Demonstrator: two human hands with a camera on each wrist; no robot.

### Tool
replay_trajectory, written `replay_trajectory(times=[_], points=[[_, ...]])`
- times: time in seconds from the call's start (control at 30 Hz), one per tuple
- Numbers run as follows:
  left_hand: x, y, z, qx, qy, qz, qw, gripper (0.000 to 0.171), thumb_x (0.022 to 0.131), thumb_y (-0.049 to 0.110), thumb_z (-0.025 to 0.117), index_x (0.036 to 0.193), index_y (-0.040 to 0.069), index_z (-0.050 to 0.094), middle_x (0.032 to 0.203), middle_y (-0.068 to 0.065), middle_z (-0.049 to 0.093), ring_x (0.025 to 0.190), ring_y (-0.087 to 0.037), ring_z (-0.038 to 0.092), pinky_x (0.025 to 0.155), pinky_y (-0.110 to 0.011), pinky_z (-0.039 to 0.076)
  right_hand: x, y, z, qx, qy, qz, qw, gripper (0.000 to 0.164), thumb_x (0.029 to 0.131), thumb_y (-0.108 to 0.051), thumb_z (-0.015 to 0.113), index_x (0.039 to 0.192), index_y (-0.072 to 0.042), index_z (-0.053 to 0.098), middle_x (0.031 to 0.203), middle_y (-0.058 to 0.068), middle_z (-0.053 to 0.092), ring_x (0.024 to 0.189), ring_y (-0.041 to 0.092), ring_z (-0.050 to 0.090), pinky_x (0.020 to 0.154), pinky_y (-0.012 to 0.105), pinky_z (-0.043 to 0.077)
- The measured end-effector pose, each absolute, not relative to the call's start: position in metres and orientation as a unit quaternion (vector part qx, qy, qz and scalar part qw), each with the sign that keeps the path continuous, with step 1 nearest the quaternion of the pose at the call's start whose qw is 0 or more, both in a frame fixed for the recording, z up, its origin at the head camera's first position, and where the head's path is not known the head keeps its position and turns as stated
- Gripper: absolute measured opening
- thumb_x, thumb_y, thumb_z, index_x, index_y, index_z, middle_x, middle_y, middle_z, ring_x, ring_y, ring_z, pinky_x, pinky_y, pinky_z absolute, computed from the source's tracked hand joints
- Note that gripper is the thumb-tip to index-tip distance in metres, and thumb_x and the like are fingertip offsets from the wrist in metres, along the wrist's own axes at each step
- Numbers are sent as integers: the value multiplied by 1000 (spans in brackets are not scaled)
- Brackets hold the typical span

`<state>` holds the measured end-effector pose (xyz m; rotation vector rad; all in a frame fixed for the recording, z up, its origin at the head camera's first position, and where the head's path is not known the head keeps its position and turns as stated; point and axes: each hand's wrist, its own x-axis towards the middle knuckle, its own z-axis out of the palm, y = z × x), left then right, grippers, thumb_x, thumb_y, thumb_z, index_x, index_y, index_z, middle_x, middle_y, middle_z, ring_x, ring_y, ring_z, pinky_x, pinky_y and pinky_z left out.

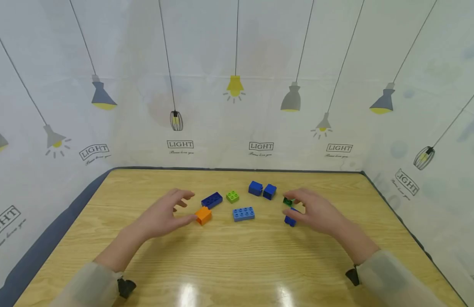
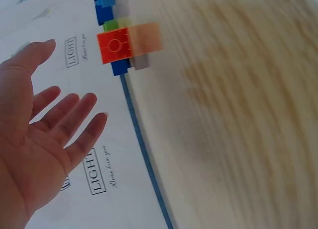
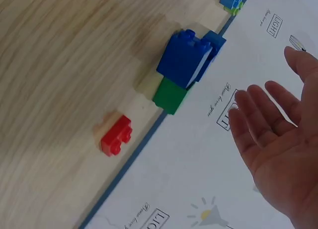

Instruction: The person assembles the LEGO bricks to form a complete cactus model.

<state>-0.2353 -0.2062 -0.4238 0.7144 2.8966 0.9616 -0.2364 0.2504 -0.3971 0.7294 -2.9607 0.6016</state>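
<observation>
My left hand [image 1: 164, 217] hovers over the left part of the table, fingers spread and relaxed, holding nothing. In the head view its thumb tip overlaps the edge of an orange brick [image 1: 203, 215]; the left wrist view has a gap between the hand and that brick [image 2: 114, 45]. On the other side, my right hand [image 1: 319, 211] is also relaxed and bare. Its thumb and fingers partly hide a blue brick [image 1: 290, 221] and a green brick [image 1: 287, 201]. The right wrist view adds a small red brick [image 3: 117, 135], hidden in the head view.
Between the hands lie a dark blue long brick [image 1: 212, 200], a lime green brick [image 1: 232, 196] and a light blue long brick [image 1: 243, 214]. Two blue bricks [image 1: 255, 188] sit farther back. A lamp-patterned curtain [image 1: 206, 85] encloses the wooden table [image 1: 229, 264].
</observation>
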Motion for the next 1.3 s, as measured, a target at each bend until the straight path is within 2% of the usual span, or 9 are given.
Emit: replay_trajectory(times=[0.13, 0.23, 0.37, 0.53, 0.73, 0.93, 1.3], points=[[-244, -206, -433, 223, 909, 348, 50, 61, 103, 38, 79, 150, 3, 59, 144, -21, 64, 118, -30, 72, 97, -49, 65, -245, 239, -402, 258, -937, 234, -15, 46, 106, -34, 75, 143, -9, 69, 139, 13, 73, 120, 32, 71, 99, 52, 63], [-250, -203, -440, 213, 904, 363, 77, 58, 102, 37, 81, 146, 4, 62, 142, -18, 66, 115, -26, 72, 92, -40, 66, -250, 227, -405, 267, -929, 253, -34, 43, 105, -32, 76, 142, -10, 71, 139, 14, 73, 121, 32, 71, 99, 51, 62], [-257, -199, -445, 214, 901, 367, 91, 51, 99, 34, 85, 138, 7, 66, 139, -15, 67, 111, -22, 72, 89, -35, 67, -259, 211, -408, 267, -922, 274, -57, 40, 104, -31, 78, 140, -15, 74, 140, 11, 73, 122, 30, 71, 98, 48, 62], [-264, -192, -450, 225, 898, 364, 99, 44, 97, 32, 86, 130, 9, 69, 129, -11, 68, 102, -17, 73, 89, -34, 67, -271, 195, -417, 263, -914, 298, -85, 39, 103, -28, 80, 139, -15, 75, 139, 7, 73, 124, 29, 69, 97, 43, 63], [-267, -186, -450, 222, 902, 356, 107, 38, 97, 32, 87, 122, 10, 69, 119, -8, 69, 93, -13, 71, 87, -34, 66, -280, 177, -426, 238, -911, 314, -118, 36, 102, -25, 81, 137, -19, 77, 142, 3, 71, 129, 30, 67, 103, 47, 62], [-267, -185, -451, 221, 905, 346, 107, 35, 98, 33, 86, 120, 12, 70, 116, -5, 71, 92, -13, 69, 88, -36, 65, -285, 165, -432, 216, -911, 323, -138, 35, 101, -22, 82, 135, -21, 77, 143, 1, 71, 133, 29, 65, 112, 51, 56], [-266, -183, -447, 214, 905, 349, 116, 32, 98, 27, 86, 121, 14, 68, 115, -4, 71, 93, -13, 70, 87, -36, 65, -293, 152, -439, 200, -913, 325, -145, 35, 98, -20, 85, 131, -24, 79, 135, -5, 76, 132, 26, 65, 116, 51, 53]])
